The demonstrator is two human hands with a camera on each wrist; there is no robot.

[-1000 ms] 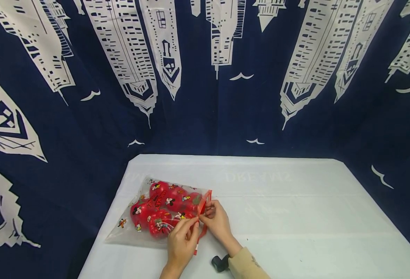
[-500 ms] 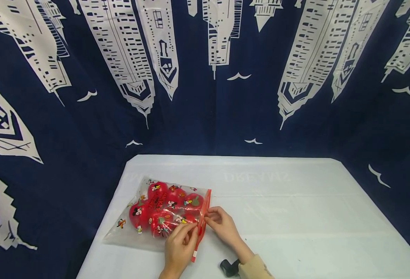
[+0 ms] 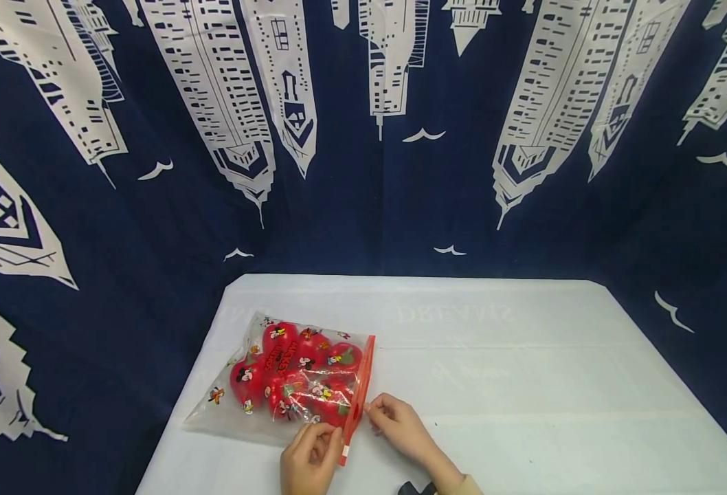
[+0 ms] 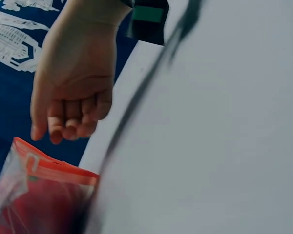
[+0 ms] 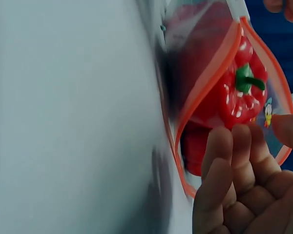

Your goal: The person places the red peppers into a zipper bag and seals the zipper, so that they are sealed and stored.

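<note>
A clear zip bag [image 3: 240, 425] with cartoon prints and a red-orange strip [image 3: 366, 368] along its mouth lies at the table's left. Several red bell peppers [image 5: 241, 105] are inside. In the right wrist view the mouth gapes, with one pepper's green stem showing. My left hand [image 3: 310, 459] has curled fingers at the near end of the strip; whether they pinch the plastic cannot be told. My right hand [image 3: 400, 427] sits just right of the strip, its fingers loosely bent and holding nothing. In the left wrist view, that right hand [image 4: 73, 87] hangs apart from the bag.
A white table [image 3: 524, 385] extends to the right of the bag. Behind it hangs a dark blue cloth [image 3: 339, 227] printed with white buildings. A black device [image 3: 416, 488] sits at my right wrist. Dark blurred straps cross both wrist views.
Both hands have moved down along the strip toward the near end. The right hand has come off the strip. The bag's mouth strip now lies straighter, and the bag has hardly shifted.
</note>
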